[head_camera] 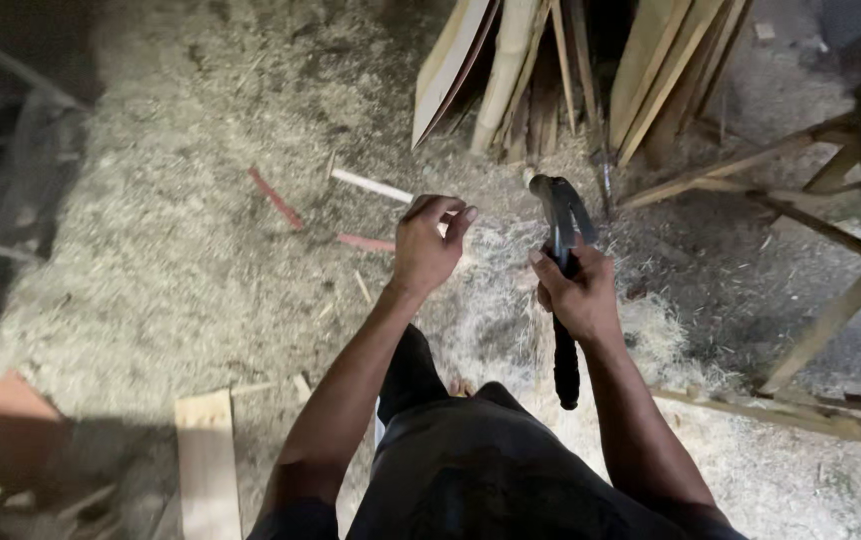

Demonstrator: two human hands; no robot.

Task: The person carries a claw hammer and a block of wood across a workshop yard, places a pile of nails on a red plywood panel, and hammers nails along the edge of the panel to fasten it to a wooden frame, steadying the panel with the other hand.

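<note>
Far left: a dark metal frame [1, 170] stands at the edge of the view, mostly in shadow.
Lower left: a pale wooden board [208, 462] lies flat on the floor [151, 250], which is covered in sawdust and shavings.
Floor, left of centre: a thin red strip [276, 198], a white strip [371, 185] and a short pinkish strip [366, 242] lie scattered in the sawdust, near each other but apart.
My left hand [429, 245]: raised above the floor, fingers curled in with thumb and forefinger pinched together; whether something small sits between them, I cannot tell.
Top centre: wooden planks [551, 70] lean upright in a bundle, just beyond my hands.
My right hand [576, 295]: clamped around the dark handle of a claw hammer [561, 225], held upright, its head above my fist and the handle end hanging below my wrist.
Right: a frame of wooden slats [801, 230] stands tilted, well apart from the hammer.
</note>
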